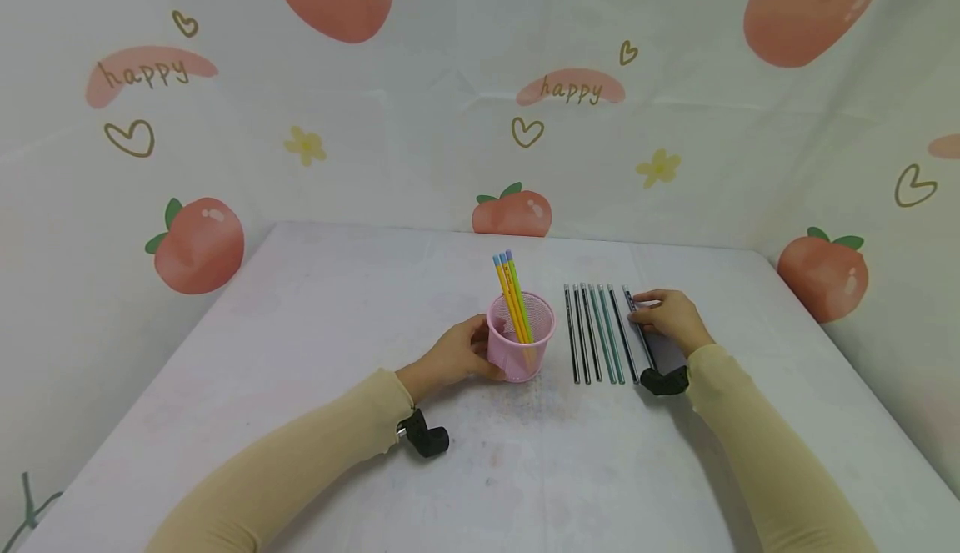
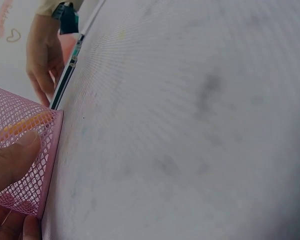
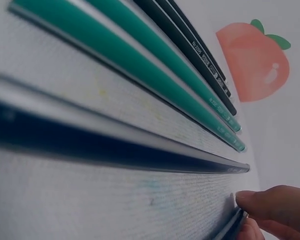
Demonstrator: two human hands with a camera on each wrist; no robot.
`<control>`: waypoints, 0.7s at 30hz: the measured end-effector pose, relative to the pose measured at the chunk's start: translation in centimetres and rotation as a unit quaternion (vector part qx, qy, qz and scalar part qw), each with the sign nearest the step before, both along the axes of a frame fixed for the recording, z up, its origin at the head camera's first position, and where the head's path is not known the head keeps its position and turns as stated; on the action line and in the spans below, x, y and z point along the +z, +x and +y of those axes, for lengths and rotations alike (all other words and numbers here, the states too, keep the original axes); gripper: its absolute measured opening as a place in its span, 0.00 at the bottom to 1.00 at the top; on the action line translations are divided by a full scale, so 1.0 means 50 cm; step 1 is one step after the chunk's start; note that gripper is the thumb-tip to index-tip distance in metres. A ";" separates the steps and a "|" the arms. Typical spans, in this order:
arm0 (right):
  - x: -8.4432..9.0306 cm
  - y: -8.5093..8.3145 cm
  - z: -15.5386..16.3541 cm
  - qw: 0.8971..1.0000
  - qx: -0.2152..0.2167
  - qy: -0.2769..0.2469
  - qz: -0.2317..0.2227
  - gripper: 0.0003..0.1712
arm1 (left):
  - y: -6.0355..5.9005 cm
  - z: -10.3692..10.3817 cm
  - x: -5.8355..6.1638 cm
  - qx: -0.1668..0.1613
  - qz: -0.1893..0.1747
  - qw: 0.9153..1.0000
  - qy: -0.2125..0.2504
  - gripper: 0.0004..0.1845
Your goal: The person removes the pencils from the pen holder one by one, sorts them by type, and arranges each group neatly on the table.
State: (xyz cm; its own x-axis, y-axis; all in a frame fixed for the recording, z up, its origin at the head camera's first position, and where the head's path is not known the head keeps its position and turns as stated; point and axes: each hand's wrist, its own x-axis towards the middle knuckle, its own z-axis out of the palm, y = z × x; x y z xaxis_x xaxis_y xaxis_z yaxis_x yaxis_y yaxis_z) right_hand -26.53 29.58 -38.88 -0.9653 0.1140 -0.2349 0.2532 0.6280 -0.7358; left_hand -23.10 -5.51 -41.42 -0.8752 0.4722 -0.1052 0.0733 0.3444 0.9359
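A pink mesh pencil cup (image 1: 517,363) stands upright on the table, with yellow and green pencils (image 1: 514,303) leaning inside. My left hand (image 1: 453,351) grips its left side; in the left wrist view the thumb (image 2: 12,162) presses the mesh while fingertips show at the base. To the right of the cup, several dark and green pencils (image 1: 602,332) lie side by side. At the row's right end, my right hand (image 1: 671,318) pinches a dark blue pencil (image 3: 232,225) near its far end, between thumb and fingers. The right wrist view shows only part of that pencil.
The white table (image 1: 360,286) meets a backdrop (image 1: 420,161) printed with peaches along its far edge. Black wrist devices (image 1: 427,436) sit below both sleeves. A thin dark cord (image 1: 32,513) shows at the lower left.
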 end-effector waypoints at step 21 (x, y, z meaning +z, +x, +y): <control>0.003 0.007 0.014 0.998 0.005 -0.068 -0.007 0.36 | 0.000 0.000 0.001 0.002 0.000 1.000 -0.009 0.41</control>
State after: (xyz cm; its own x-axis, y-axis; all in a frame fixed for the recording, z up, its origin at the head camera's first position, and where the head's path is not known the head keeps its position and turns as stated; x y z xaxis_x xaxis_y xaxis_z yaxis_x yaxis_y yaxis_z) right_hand -26.16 30.25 -38.74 -0.9627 0.0704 -0.2612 0.2584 0.5253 -0.8108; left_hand -23.09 -5.51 -41.39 -0.8773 0.4664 -0.1134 0.0718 0.3610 0.9298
